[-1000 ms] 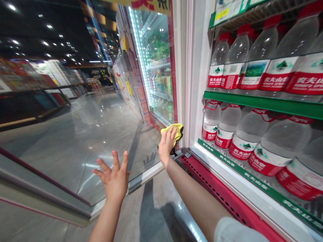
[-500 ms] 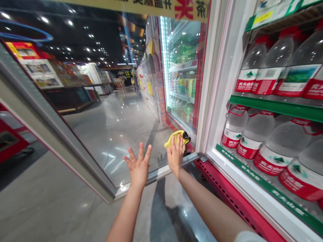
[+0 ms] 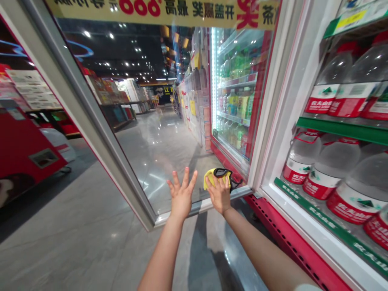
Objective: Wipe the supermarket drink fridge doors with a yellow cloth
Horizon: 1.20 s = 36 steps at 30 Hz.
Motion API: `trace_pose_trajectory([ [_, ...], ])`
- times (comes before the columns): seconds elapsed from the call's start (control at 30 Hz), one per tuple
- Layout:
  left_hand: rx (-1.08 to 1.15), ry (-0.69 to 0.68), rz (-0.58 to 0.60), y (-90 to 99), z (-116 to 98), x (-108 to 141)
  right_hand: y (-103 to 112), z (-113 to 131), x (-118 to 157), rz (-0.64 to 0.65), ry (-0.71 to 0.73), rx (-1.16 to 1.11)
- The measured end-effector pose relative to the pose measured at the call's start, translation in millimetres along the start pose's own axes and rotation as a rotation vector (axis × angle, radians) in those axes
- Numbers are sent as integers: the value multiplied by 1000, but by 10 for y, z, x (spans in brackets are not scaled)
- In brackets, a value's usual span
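A yellow cloth with dark edging [image 3: 209,176] lies against the lower right of the glass door [image 3: 163,141]. My right hand [image 3: 220,194] presses it there, fingers slightly bent over the cloth. To its left, my left hand [image 3: 181,200] is open with fingers spread, in front of the bottom of the glass. It holds nothing. Whether its fingertips touch the pane I cannot tell. The door's metal bottom frame [image 3: 200,207] runs just behind both wrists.
Right of the open door, fridge shelves hold several water bottles [image 3: 325,161] behind green shelf strips [image 3: 339,128]. A red machine [image 3: 27,149] stands on the floor at left. Through the glass show another lit drinks fridge [image 3: 233,97] and an aisle. A yellow banner [image 3: 182,12] crosses the door's top.
My view has turned left, so the door and shelves sit farther right. My right hand and the cloth have slid slightly down and left on the glass; more dark edging shows.
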<state>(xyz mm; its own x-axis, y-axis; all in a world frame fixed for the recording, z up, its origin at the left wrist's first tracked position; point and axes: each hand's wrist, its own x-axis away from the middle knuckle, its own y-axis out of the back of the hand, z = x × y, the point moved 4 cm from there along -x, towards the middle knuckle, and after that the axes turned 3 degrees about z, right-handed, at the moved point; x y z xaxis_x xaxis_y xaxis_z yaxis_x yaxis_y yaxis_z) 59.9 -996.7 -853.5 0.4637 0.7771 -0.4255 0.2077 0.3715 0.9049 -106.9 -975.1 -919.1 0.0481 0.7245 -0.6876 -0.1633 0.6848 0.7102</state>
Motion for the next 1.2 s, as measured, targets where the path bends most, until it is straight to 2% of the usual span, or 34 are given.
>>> trace_pose_trajectory([
  [0.07, 28, -30, 12, 19, 20, 4, 12, -67, 66, 55, 50, 8],
  [0.1, 45, -48, 15, 27, 29, 3, 26, -102, 53, 48, 29, 11],
  [0.23, 104, -102, 6, 47, 71, -17, 51, -42, -144, -106, -225, 36],
  [0.27, 114, -111, 4, 53, 89, -23, 31, 26, -171, -111, -231, 40],
  [0.3, 122, -122, 2, 65, 111, -27, 3, 96, -176, -92, -192, 40],
  [0.37, 138, -164, -2, 113, 168, -22, -52, 191, -112, -6, -20, 26],
  [0.43, 137, -216, -28, 205, 248, 0, -67, 166, -9, 67, 119, 9],
  [0.47, 125, -227, -59, 267, 300, 14, -53, 112, 17, 72, 122, 11],
  [0.57, 83, -142, -192, 461, 503, 49, 34, -26, -78, -31, -85, 56],
  [0.63, 84, -72, -234, 532, 620, 57, 65, 27, -202, -100, -215, 86],
  [0.67, 94, -58, -231, 542, 660, 56, 59, 97, -248, -105, -222, 94],
  [0.7, 105, -57, -220, 538, 687, 52, 39, 177, -272, -90, -187, 97],
  [0.77, 126, -68, -200, 514, 715, 45, -17, 309, -231, -23, -19, 84],
  [0.87, 139, -74, -193, 486, 720, 44, -52, 317, -53, 57, 214, 40],
  [0.93, 136, -70, -180, 486, 709, 49, -5, 257, -23, 19, 201, 29],
  [1.0, 129, -66, -159, 506, 693, 57, 70, 259, -102, -88, 60, 39],
  [1.07, 124, -67, -139, 543, 676, 67, 111, 377, -208, -168, -64, 49],
  [1.13, 118, -69, -115, 588, 666, 79, 82, 569, -263, -149, -25, 50],
  [1.2, 103, -69, -89, 635, 662, 90, 16, 710, -224, -66, 134, 42],
])
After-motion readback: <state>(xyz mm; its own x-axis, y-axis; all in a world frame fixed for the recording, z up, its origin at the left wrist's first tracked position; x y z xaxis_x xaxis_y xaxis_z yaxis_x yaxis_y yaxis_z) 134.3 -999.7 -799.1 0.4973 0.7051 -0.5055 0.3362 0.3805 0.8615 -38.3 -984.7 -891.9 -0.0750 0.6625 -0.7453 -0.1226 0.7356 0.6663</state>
